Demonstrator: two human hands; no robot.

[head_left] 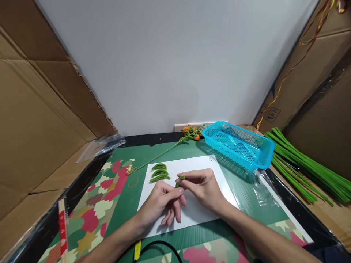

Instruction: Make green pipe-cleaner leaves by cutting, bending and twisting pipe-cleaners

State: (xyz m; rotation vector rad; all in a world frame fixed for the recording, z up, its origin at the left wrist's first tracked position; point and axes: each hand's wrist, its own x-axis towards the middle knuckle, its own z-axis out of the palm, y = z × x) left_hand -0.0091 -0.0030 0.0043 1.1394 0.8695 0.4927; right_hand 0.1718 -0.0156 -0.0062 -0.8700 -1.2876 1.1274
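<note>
Presently, risk first: could lose the green fuzzy piece (182, 177) to a slip, with so little of it between the fingertips; judged the likeliest fault. Could also kink or flatten the same piece through uneven pressure, given a pinch from two sides. Could disturb the curved green pieces (159, 172), lying loose in a small group on the far left part of the white sheet (197, 217), through any careless forward sweep of the left hand (161, 202), so near to them. Could snag a forearm on the black cable (160, 241) at the near edge; judged a minor hazard.

Hands, as inspected. On the right hand (204, 188): thumb and forefinger together, clamped on the upper end of the green fuzzy piece, with the other fingers curled beneath and partly hidden. On the left hand: thumb over the lower end, apparently pinching against a forefinger behind it, with the remaining fingers loosely spread and without any visible load. No telling the exact pressure or the full shape of the piece, owing to cover by the fingertips. Location of the piece: between both hands, over the middle of the white sheet, just right of the loose group and apart from it.

Surroundings: to the far right, a blue basket (233, 153), well apart from both hands; beside it, a stem with orange flowers (187, 130); farther right, a bundle of green stems (309, 164).
</note>
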